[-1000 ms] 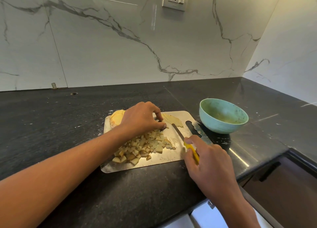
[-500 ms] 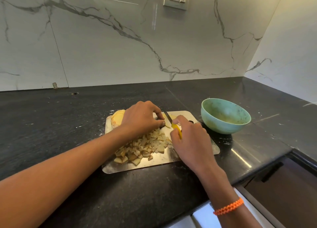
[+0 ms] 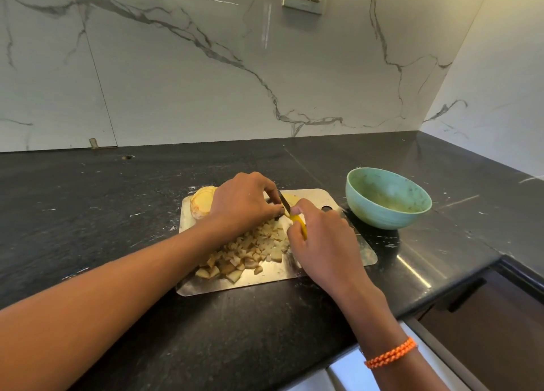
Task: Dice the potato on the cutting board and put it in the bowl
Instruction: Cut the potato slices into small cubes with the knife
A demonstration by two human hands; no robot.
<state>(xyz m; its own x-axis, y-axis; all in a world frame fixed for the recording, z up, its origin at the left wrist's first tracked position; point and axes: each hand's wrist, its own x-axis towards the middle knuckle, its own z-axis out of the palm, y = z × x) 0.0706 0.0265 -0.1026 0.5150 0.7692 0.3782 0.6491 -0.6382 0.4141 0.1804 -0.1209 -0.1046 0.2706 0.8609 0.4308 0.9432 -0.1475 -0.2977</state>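
Left hand (image 3: pixel 244 202) fingers curl, pinning potato (image 3: pixel 290 198) behind the diced pile (image 3: pixel 250 249); right hand (image 3: pixel 321 243) grips knife (image 3: pixel 298 221), steadying the cut.

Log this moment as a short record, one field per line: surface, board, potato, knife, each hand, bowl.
surface: black stone counter, marble wall behind
board: metal cutting board on the counter
potato: pile of diced pieces on the board; uncut chunk at its far left corner
knife: yellow-handled knife, blade beside the left fingertips
left hand: left hand curled over potato, which it hides
right hand: right hand grips the knife handle; orange bracelet on wrist
bowl: green bowl right of the board, no dice visible inside
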